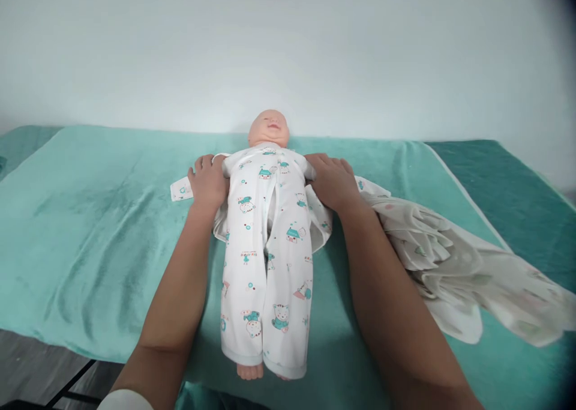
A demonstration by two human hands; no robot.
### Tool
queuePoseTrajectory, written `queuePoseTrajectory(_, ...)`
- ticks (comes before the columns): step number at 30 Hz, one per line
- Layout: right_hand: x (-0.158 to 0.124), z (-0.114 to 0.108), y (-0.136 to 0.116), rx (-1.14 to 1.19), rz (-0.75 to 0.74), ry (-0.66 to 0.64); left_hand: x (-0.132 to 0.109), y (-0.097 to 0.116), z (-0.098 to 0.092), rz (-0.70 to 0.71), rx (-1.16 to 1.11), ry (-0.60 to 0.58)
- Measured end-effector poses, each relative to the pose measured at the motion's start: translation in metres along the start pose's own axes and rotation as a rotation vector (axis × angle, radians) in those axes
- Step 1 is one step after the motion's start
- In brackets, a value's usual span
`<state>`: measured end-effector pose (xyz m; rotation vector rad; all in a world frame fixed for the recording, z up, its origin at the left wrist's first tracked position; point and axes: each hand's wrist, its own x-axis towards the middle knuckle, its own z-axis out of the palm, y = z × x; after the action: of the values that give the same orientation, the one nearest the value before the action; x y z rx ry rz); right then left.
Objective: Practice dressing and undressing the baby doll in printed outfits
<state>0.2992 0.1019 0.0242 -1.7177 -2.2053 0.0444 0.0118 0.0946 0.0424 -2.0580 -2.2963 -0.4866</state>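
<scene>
A baby doll [270, 129] lies on its back, head toward the wall, its feet at the near edge. White printed pants [267, 266] cover its legs and reach up over its chest. Under it a white printed top [320, 221] spreads out, sleeves to both sides. My left hand [209, 179] rests with fingers apart on the sleeve at the doll's left-of-picture side. My right hand [332, 180] lies over the other sleeve beside the doll's shoulder, its fingers slightly spread. The doll's arms are hidden.
A crumpled pale cloth with a leaf print [450, 260] lies to the right, beside my right forearm. Everything lies on a green blanket [103, 218] with a darker green part at the right. A white wall stands behind; dark floor shows at the lower left.
</scene>
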Motion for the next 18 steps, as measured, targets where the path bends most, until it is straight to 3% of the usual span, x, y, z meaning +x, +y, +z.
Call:
queuePoseTrajectory(7,-0.003,-0.009,0.022,0.030,0.164,-0.079,0.002,-0.004,0.000,-0.052,-0.023,-0.008)
queuePoseTrajectory(11,-0.004,-0.008,0.007,0.004,0.030,0.048,0.001,-0.003,0.000,-0.046,-0.020,-0.012)
queuePoseTrajectory(14,-0.004,-0.004,-0.009,0.019,-0.075,0.062,0.002,-0.002,0.001,-0.046,-0.017,-0.011)
queuePoseTrajectory(18,-0.001,-0.003,-0.011,0.028,0.071,0.053,0.002,-0.002,0.004,-0.059,-0.019,0.011)
